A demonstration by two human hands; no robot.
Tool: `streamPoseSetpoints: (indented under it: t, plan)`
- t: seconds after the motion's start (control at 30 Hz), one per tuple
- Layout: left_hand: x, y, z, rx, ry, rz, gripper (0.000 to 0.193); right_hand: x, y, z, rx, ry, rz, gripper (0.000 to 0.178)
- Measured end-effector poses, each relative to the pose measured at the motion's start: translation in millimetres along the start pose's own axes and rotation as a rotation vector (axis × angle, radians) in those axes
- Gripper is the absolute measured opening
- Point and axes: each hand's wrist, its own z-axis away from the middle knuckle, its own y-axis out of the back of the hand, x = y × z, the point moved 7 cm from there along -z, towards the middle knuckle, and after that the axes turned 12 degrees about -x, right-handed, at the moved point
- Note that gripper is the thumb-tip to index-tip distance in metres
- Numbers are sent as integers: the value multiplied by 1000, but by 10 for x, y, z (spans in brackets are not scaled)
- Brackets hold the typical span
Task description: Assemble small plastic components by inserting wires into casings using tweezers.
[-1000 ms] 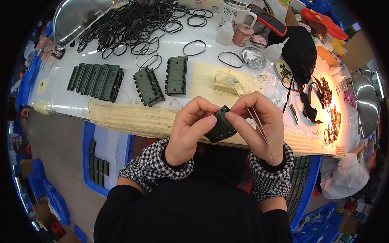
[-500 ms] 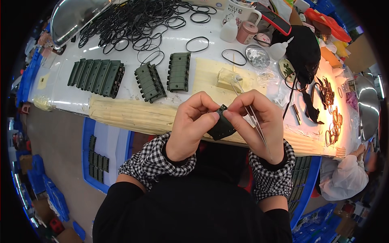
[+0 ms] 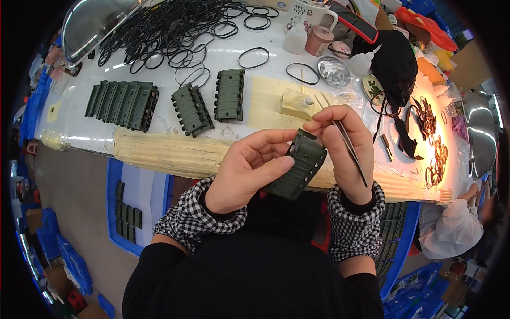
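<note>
A dark green ribbed plastic part, with small knobs along its side, is gripped by my left hand, thumb across its face. My right hand is beside the part's upper end, fingers closed around metal tweezers whose tips point up and away. Whether the right fingertips touch the part is hard to see. Beyond my hands a small pale yellow block sits on a yellow sheet. Similar green parts lie to the left: one upright, one tilted, and a wider group.
Black rubber bands heap at the far left. A mug, a pink jar, a squeeze bottle and a foil dish stand far right. Below the table edge are blue trays with green parts. Another person sits at right.
The green part has turned so more of its ribbed face shows. My right fingertips have shifted up and right, and the tweezers have swung more upright.
</note>
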Motion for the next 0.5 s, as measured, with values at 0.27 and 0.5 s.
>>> streamPoseSetpoints:
  t: [0.27,0.5]
  plan:
    - [-21,73,34,42,5,17,37,-385,-101,357,58,468,883,51]
    - [-11,30,29,34,-7,16,37,-484,-241,417,-37,547,974,31]
